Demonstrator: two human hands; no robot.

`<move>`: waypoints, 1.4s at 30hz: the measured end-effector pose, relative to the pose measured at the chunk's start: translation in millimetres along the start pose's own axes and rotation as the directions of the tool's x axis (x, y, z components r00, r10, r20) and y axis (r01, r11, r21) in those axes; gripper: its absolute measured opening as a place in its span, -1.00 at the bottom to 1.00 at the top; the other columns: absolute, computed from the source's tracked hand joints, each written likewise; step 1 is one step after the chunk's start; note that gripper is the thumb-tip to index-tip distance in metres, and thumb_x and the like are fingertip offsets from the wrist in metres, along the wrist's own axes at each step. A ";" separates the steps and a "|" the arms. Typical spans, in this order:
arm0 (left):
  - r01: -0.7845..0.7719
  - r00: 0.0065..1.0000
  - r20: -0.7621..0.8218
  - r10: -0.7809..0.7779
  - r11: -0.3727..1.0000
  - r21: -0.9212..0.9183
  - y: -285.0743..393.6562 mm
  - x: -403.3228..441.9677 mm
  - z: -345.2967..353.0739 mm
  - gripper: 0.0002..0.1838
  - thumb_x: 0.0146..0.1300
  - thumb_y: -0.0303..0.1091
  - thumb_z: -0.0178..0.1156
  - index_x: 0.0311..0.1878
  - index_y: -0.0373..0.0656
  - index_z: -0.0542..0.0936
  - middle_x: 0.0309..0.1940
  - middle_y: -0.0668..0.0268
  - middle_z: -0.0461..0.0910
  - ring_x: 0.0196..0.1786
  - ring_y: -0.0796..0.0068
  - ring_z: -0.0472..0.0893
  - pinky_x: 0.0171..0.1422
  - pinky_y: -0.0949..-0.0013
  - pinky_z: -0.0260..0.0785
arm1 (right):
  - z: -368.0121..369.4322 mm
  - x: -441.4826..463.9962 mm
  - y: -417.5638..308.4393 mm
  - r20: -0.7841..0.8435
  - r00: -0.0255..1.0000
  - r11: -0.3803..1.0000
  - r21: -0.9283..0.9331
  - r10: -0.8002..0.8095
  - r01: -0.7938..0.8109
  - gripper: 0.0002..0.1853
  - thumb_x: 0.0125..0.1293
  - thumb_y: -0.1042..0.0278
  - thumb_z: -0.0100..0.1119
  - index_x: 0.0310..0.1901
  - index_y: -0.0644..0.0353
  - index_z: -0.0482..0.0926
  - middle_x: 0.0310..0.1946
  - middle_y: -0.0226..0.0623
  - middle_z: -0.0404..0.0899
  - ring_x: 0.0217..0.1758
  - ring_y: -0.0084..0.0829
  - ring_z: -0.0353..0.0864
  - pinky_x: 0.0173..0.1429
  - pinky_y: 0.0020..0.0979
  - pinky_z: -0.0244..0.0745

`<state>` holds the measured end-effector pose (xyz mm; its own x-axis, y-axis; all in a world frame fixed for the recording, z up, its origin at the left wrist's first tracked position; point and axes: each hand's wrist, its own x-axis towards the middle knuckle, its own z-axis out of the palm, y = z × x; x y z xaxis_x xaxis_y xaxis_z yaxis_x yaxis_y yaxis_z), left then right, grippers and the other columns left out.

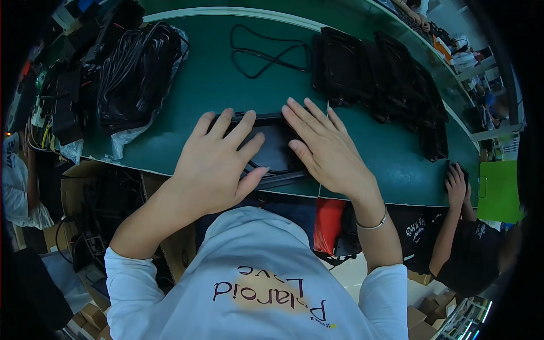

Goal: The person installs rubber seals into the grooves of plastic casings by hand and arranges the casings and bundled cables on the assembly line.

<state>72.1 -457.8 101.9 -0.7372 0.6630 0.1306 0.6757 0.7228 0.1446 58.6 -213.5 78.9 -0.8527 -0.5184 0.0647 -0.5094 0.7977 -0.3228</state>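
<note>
A black rectangular casing (pixel 273 148) lies on the green table near its front edge, with a thin black cable or strip (pixel 272 170) along its near side. My left hand (pixel 218 156) rests palm down over the casing's left part, fingers spread. Over the right end lies my right hand (pixel 328 144), its fingers stretched out towards the far side and its thumb at the inner face. Both hands cover the ends of the casing, so those parts are hidden.
Beyond the casing a looped black cable (pixel 272 56) lies on the green table (pixel 226 90). Several black frames (pixel 345 68) are stacked at the right. Bundled black cables in plastic (pixel 141 76) sit at the left. A co-worker's hand (pixel 456 184) is at the far right.
</note>
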 end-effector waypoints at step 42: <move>0.204 0.885 -0.378 -0.272 0.956 -0.210 -12.6 -69.4 35.4 -0.52 0.11 -0.52 0.31 0.17 -0.19 0.60 0.27 0.14 0.52 0.20 0.04 0.53 0.24 0.11 0.39 | 13.2 110.7 -60.0 -0.263 0.895 0.914 0.089 -0.361 0.395 -0.81 0.32 0.44 0.24 -0.06 0.20 0.69 -0.06 -0.24 0.66 0.05 -0.18 0.57 0.16 -0.22 0.44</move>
<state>114.9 -506.0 56.3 -0.8367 0.3165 0.4469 0.4953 0.7856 0.3708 -3.7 -322.8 93.0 -0.6096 -0.6707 0.4226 -0.7923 0.4974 -0.3533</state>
